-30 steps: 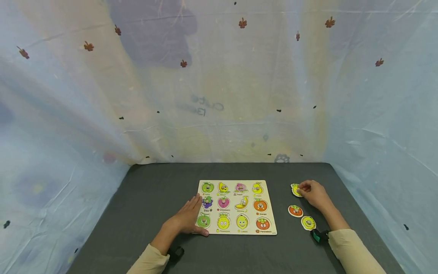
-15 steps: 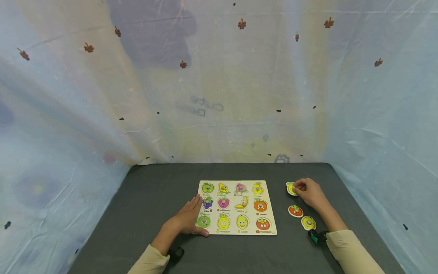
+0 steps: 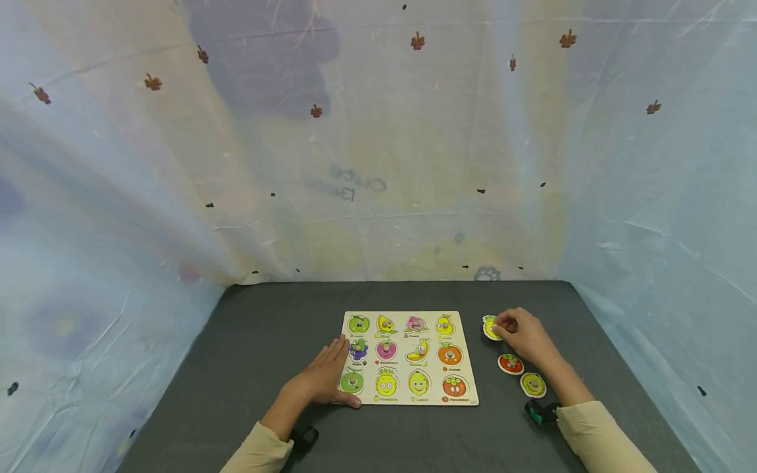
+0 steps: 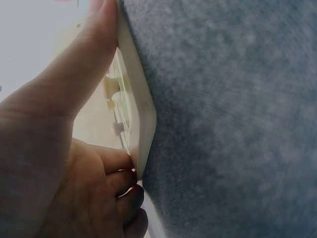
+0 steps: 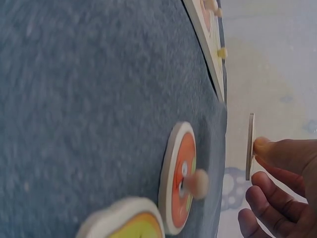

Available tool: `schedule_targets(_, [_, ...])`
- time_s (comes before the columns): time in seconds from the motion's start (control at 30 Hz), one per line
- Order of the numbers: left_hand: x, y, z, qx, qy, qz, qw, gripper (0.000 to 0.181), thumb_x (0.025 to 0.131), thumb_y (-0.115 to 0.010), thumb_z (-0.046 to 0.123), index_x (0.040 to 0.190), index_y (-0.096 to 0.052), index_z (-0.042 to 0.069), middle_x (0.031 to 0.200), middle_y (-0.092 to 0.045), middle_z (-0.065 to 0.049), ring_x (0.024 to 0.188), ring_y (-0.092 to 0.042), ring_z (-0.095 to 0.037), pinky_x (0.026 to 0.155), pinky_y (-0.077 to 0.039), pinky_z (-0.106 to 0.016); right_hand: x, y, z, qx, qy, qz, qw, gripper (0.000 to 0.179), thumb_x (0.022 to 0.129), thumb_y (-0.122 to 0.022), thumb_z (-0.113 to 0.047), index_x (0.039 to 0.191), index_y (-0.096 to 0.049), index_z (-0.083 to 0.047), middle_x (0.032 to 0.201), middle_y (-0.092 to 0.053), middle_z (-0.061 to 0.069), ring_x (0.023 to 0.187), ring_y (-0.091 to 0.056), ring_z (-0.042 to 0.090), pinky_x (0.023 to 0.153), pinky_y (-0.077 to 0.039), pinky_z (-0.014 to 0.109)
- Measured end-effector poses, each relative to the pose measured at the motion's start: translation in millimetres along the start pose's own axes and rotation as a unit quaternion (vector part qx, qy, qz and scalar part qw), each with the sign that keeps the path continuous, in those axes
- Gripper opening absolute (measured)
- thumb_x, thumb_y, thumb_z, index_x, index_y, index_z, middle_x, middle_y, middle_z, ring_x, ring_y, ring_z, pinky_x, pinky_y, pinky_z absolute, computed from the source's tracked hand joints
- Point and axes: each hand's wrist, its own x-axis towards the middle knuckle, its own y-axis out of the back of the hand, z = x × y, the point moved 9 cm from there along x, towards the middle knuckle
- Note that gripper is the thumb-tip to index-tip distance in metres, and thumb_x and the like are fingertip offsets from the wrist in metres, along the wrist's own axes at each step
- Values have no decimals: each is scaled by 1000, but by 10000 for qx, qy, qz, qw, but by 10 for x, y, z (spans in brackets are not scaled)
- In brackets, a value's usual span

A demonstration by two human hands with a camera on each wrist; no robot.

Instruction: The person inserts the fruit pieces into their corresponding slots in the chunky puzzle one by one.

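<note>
My left hand [image 3: 324,374] lies with straight fingers along the left edge of a wooden fruit puzzle board [image 3: 435,374], thumb at its near corner. Up close in the left wrist view, the board's side [image 4: 143,114] runs between thumb and fingertips. Pegged fruit pieces fill the upper rows; pictures without pegs show in the bottom row. To the right of the board, my right hand [image 3: 528,336] pinches a yellow puzzle piece [image 3: 490,328] with a leafy top. Seen edge-on in the right wrist view, that piece [image 5: 250,148] is clear of the table.
Near my right forearm lie two more puzzle pieces, a red-orange one [image 3: 510,364] with a wooden knob [image 5: 199,184] and a yellow one [image 3: 533,385]. The dark grey tabletop [image 3: 266,328] reaches back to a patterned curtain [image 3: 378,164] that hangs around three sides.
My right hand has carried the yellow leafy-topped puzzle piece leftward, closer to the board. My left hand and the board have stayed in place.
</note>
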Motion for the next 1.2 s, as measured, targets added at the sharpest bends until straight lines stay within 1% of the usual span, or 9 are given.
schedule_targets(0.17, [4,-4,-5,7,-7,11,10000,136,77,-93,62,168,-19,-7,178,-12,-25,165,-13,-39,133,-18,-54,-7,-57,-85,83,143,-26,9999,15,99,-80,-16,106,-75,-4,98,-63,8,86,-60,20,75,-54,42])
schedule_targets(0.37, [7,-12,-8,25,12,9,10000,136,76,-93,62,169,-19,-6,178,-11,-24,165,-13,-38,133,-17,-54,-14,-125,-172,109,183,-88,9997,14,100,-80,-19,108,-75,-7,99,-63,4,87,-59,18,76,-53,40])
schedule_targets(0.53, [8,-8,4,56,-21,14,10000,136,76,-93,61,169,-19,-6,178,-11,-25,165,-13,-39,133,-18,-54,-27,-184,-266,70,372,-150,9992,11,100,-80,-19,106,-76,-11,98,-62,2,87,-58,17,78,-53,42])
schedule_targets(0.63, [8,-2,13,74,-40,18,10000,136,77,-92,61,169,-18,-6,177,-11,-26,165,-13,-39,133,-18,-54,-43,-226,-334,37,490,-214,9986,10,100,-79,-19,105,-75,-11,99,-62,2,89,-59,17,79,-53,42])
schedule_targets(0.77, [10,8,17,61,-41,13,10000,135,77,-93,60,169,-19,-6,177,-11,-26,165,-13,-40,133,-18,-55,-65,-264,-440,34,530,-329,9980,10,101,-79,-19,106,-75,-11,100,-62,1,89,-59,17,80,-54,42])
schedule_targets(0.9, [9,10,14,64,-26,5,10000,135,77,-93,60,169,-19,-6,177,-11,-25,165,-13,-40,133,-18,-54,-87,-292,-544,77,519,-389,9979,10,101,-79,-19,106,-75,-12,99,-62,0,88,-59,16,79,-53,40])
schedule_targets(1.2, [5,3,4,0,16,12,10000,136,76,-94,60,169,-19,-6,178,-11,-25,165,-13,-39,133,-19,-54,-138,-406,-717,96,688,-445,9966,10,99,-81,-22,104,-75,-15,95,-60,-4,84,-55,12,74,-50,35])
